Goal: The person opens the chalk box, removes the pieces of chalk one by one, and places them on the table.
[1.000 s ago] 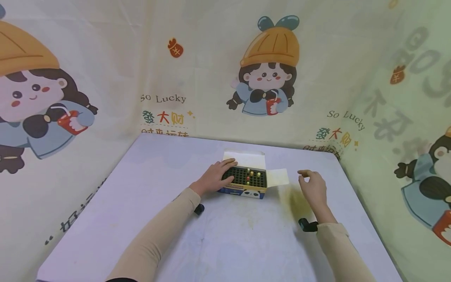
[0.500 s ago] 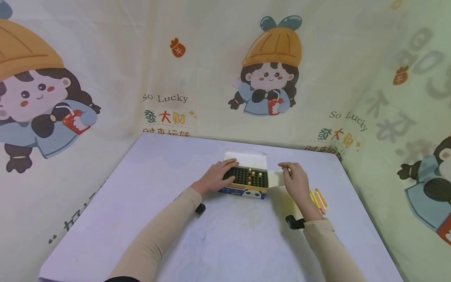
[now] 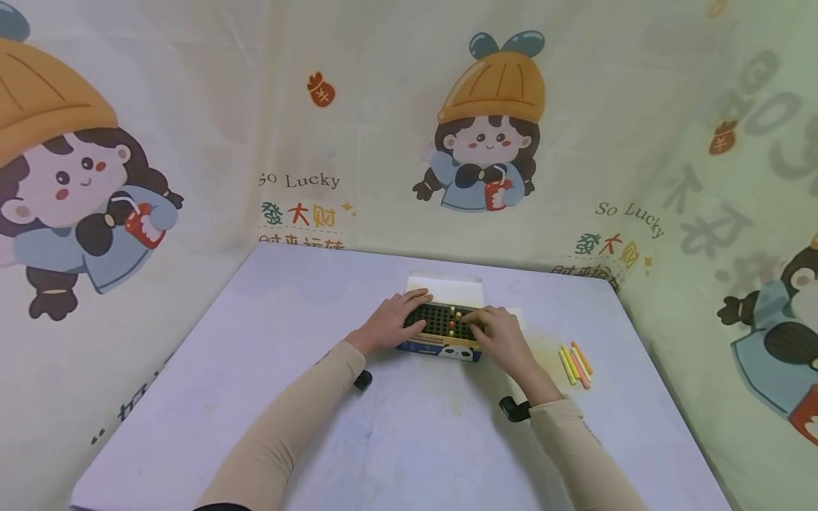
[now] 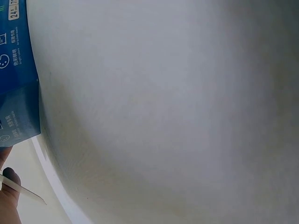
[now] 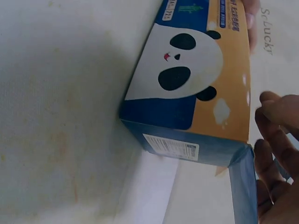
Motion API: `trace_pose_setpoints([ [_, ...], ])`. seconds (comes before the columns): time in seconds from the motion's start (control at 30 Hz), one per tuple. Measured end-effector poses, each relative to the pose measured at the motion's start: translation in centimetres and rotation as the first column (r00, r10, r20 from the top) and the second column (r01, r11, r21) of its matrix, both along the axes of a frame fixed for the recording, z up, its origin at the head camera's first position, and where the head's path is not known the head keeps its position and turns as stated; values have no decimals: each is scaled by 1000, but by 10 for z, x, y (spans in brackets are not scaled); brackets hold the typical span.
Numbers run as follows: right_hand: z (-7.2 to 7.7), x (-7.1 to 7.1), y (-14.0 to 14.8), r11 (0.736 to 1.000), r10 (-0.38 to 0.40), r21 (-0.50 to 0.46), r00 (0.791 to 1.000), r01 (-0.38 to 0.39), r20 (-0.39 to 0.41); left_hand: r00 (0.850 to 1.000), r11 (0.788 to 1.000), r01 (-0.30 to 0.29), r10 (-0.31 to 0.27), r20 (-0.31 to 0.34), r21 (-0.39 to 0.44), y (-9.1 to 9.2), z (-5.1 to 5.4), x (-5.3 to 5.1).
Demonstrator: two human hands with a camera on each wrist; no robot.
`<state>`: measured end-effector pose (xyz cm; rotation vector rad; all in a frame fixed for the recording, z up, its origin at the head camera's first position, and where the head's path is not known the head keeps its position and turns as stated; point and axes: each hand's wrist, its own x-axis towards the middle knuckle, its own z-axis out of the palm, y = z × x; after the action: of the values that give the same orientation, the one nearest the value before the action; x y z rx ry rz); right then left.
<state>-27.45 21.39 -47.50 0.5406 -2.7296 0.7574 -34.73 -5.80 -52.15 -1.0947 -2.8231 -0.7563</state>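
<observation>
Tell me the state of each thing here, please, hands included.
Box, upright, open.
Lid, folded back.
Side flap, folded outward.
Holed tray, visible holes mostly empty, a few sticks in place.
Loose sticks, lying side by side.
Left hand, resting on the box's left end.
Right hand, over the right end; grip hidden.

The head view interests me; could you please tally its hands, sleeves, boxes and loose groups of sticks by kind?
Hands: 2 (left hand, right hand)
Sleeves: 2 (left sleeve, right sleeve)
Box: 1
Group of loose sticks: 1 (too small to count singly)
Total: 6
</observation>
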Motion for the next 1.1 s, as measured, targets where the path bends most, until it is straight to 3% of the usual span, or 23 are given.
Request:
trace_pose_setpoints([
  [0.2, -2, 1, -7, 993, 107, 45, 993, -109, 46, 1000, 1000, -14, 14, 5, -11, 0, 0, 0],
  [0.4, -1, 0, -13, 988, 126, 73, 985, -135, 116, 1000, 1000, -13, 13, 15, -20, -1, 4, 2],
  [0.6, -1, -5, -17, 979, 172, 97, 979, -182, 107, 1000, 1000, -9, 9, 21, -17, -1, 4, 2],
  [1.1, -2, -6, -19, 991, 123, 29, 965, -133, 232, 1000, 1000, -5, 5, 7, -8, 0, 3, 3],
])
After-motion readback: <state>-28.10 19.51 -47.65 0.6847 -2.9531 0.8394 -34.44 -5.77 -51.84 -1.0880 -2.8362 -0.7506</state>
